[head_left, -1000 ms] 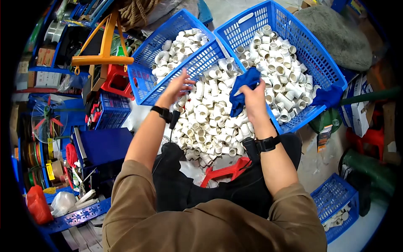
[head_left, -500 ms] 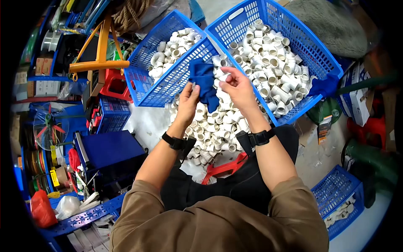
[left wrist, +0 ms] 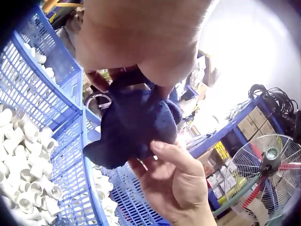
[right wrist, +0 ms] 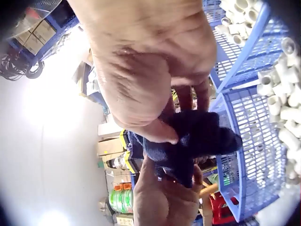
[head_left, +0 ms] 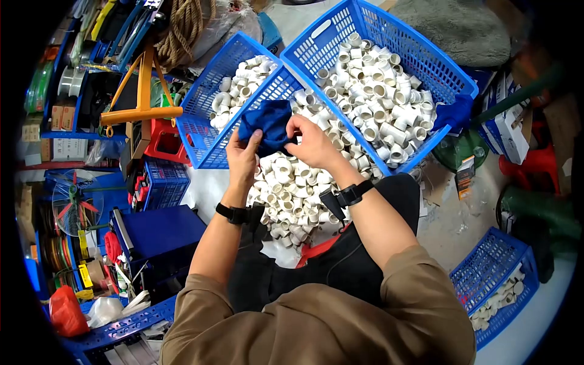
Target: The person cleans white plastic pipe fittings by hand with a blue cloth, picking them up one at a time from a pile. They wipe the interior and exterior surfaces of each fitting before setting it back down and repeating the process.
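Note:
A dark blue cloth glove point(head_left: 266, 125) is held up between both hands, above a heap of white pipe fittings point(head_left: 286, 194). My left hand point(head_left: 243, 159) pinches its near left side; in the left wrist view the thumb lies on the cloth, with the fingers behind. From the right, my right hand point(head_left: 316, 146) pinches the glove's edge between thumb and fingers. Short finger-like stubs of the glove point(right wrist: 207, 136) stick out in the right wrist view. Another bunched blue cloth point(head_left: 453, 114) hangs over the right basket's rim.
Two blue plastic baskets stand ahead, a left basket point(head_left: 204, 155) and a larger right basket point(head_left: 435, 68), both holding white fittings. An orange metal frame point(head_left: 143, 114) and a fan point(head_left: 74, 202) are on the left. A smaller blue basket point(head_left: 496, 261) sits at lower right.
At first the right hand alone held the glove, over the heap. The left hand then took it and carried it left, and the right hand has come back onto it.

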Demonstrator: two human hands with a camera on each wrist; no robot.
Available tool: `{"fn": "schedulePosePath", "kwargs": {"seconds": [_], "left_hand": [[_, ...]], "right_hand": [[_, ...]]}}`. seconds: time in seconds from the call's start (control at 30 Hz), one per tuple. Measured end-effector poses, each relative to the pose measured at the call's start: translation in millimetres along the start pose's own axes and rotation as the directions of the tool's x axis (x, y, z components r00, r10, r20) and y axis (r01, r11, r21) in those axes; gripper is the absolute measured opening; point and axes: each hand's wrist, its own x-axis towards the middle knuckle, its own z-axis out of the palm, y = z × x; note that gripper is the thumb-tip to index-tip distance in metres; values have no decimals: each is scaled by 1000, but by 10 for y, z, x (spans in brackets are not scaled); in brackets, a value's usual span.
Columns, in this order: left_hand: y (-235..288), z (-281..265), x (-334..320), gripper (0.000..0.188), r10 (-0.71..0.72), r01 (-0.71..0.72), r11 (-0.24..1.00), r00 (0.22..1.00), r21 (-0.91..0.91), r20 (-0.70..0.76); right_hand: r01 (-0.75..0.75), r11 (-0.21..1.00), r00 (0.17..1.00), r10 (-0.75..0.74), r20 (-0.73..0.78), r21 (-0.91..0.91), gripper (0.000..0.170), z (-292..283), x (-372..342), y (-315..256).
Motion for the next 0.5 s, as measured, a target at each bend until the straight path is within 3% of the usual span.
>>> {"fn": "schedulePosePath", "kwargs": {"seconds": [0.07,0.1,0.13,0.2,0.23,0.27,0.33,0.47,0.5], "left_hand": [[26,40,-18,29,87,-103,987,989,-126,-123],[56,35,-11,29,139,-157,974,984,-166,-114],[87,14,-18,29,146,-164,973,982,-161,-118],[158,-18,-54,26,129,-135,969,991,-206,-41],[193,-35,-54,23,102,-104,970,995,-220,-21],[195,-88,-54,23,101,-104,971,995,-216,-26],[281,-132,-50,34,69,-32,967,988,-251,141],[434,-151,-59,31,-8,57,972,977,-227,213],[510,-115,-85,27,-34,71,978,981,-194,191]], "right_hand": [[-61,991,989,77,-128,121,33,51,7,26],[28,943,985,30,-168,330,42,59,6,-29],[-45,854,991,102,-82,519,40,21,11,-26],[-272,648,954,277,112,711,42,-106,28,-109],[-384,703,922,324,212,598,52,-154,56,-125],[-530,666,844,476,248,524,56,-131,56,-147],[-604,768,781,517,349,214,60,-92,55,-156],[-527,808,834,433,341,263,51,53,48,35],[-388,865,918,331,219,318,46,41,48,69]]}}
